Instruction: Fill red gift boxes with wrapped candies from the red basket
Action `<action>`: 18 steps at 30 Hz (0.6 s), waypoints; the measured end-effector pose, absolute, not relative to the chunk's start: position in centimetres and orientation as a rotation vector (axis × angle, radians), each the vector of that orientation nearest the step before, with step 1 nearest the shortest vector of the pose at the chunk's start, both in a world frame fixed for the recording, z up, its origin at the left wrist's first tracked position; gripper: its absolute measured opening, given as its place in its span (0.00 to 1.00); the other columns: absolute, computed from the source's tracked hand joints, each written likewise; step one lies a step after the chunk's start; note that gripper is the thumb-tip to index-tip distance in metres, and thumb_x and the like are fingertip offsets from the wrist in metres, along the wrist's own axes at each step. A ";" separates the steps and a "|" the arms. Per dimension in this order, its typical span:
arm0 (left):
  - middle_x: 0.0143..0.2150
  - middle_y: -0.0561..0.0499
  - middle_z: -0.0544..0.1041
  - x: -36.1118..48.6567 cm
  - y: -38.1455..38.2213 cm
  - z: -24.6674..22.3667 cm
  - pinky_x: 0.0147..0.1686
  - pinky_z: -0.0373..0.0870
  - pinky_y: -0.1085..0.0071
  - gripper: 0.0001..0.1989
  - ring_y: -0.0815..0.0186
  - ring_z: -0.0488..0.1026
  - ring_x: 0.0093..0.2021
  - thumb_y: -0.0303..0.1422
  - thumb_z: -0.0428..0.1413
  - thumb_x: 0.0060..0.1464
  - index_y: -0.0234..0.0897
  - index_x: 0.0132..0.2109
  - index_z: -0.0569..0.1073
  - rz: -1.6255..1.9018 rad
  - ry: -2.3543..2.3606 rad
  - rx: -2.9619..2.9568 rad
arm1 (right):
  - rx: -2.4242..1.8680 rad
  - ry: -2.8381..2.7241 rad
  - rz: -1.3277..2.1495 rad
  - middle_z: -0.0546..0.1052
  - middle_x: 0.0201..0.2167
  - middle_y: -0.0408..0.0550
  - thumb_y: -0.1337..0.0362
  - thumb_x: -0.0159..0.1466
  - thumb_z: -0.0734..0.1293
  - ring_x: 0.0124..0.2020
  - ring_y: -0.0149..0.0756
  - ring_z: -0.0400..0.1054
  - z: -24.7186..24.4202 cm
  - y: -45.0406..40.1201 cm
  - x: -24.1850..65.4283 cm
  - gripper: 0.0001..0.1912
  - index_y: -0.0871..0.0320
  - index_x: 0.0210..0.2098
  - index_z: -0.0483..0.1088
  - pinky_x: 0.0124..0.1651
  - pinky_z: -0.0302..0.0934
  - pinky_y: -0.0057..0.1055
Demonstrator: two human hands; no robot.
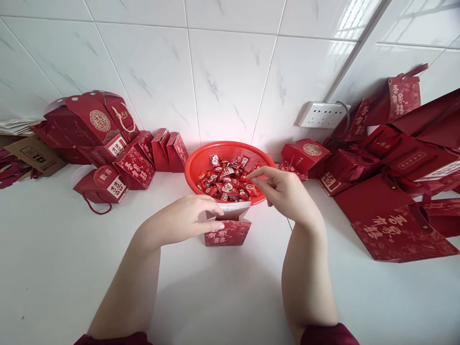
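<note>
A small red paper box (232,234) with pale characters stands on the white table, its top open and a white inner flap raised at the back. My left hand (187,218) is at the box's left side, thumb and fingers apart around its opening edge. Just behind the box sits a red plastic basket (193,178) filled with red-wrapped candies (227,184). Over the basket's right rim is my right hand (282,189), its fingers bent and thumb near the index finger; whether a candy is between them cannot be made out.
Red gift boxes (134,167) and bags (95,122) are grouped at the left, beside a cardboard piece (39,155). More red boxes and bags (391,230) are piled at the right. A power strip (321,115) is against the tiled wall (230,76).
</note>
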State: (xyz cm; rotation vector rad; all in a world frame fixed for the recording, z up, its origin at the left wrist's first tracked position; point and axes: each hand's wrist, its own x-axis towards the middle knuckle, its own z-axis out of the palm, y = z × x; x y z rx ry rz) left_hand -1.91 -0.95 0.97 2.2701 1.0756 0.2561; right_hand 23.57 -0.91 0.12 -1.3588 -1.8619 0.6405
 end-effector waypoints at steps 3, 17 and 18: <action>0.45 0.52 0.79 -2.0 -0.9 0.9 0.35 0.65 0.72 0.11 0.62 0.75 0.40 0.38 0.56 0.59 0.47 0.44 0.81 0.264 1.055 2.308 | -1.453 -1.719 0.522 0.64 0.17 0.37 0.60 0.67 0.64 0.20 0.32 0.63 -0.4 -0.1 25.0 0.09 0.53 0.42 0.74 0.26 0.55 0.30; 0.38 0.56 0.81 -1.5 -1.5 1.2 0.33 0.62 0.73 0.13 0.66 0.74 0.33 0.31 0.51 0.60 0.45 0.38 0.81 0.187 1.129 2.296 | -1.949 -2.197 0.598 0.79 0.40 0.51 0.64 0.65 0.67 0.44 0.43 0.73 -3.5 9.2 23.0 0.05 0.59 0.37 0.76 0.43 0.66 0.33; 0.37 0.56 0.81 -1.5 -1.6 1.2 0.32 0.61 0.73 0.14 0.67 0.74 0.32 0.30 0.50 0.59 0.45 0.37 0.81 0.177 1.127 2.305 | -1.994 -2.222 0.610 0.79 0.40 0.51 0.63 0.66 0.68 0.44 0.42 0.73 -3.8 10.1 22.5 0.06 0.60 0.37 0.75 0.45 0.67 0.35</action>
